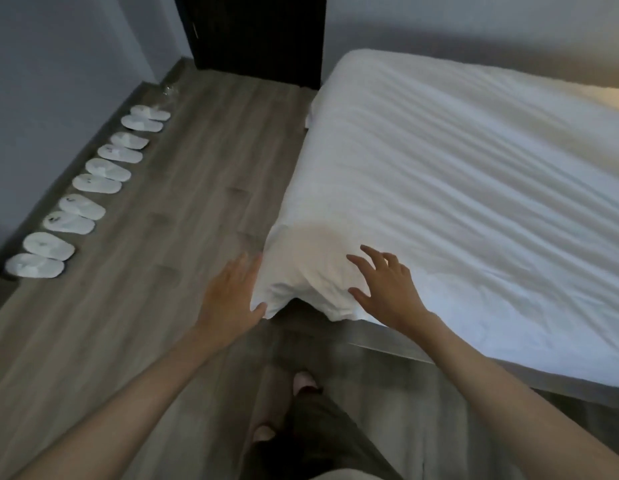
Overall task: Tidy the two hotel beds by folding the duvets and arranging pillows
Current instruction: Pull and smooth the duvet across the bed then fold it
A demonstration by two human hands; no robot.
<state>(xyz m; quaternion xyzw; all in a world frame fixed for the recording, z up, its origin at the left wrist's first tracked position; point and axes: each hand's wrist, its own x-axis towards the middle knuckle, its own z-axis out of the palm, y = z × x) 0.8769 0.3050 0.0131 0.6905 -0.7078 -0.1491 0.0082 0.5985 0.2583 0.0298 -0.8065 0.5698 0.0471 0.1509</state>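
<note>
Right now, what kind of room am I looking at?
Most likely a hotel bedroom: a bed made up in plain white linen, a row of white disposable slippers along the wall, and wood-look flooring.

Both bare arms are extended forward and down. Left hand (pixel 232 292): flat, fingers together and straight, palm turned inward. Right hand (pixel 384 289): palm down, fingers (pixel 361 263) spread and slightly curled, wrist bent up. Nothing is gripped by either hand. Two feet (pixel 303 381) are seen below.
</note>
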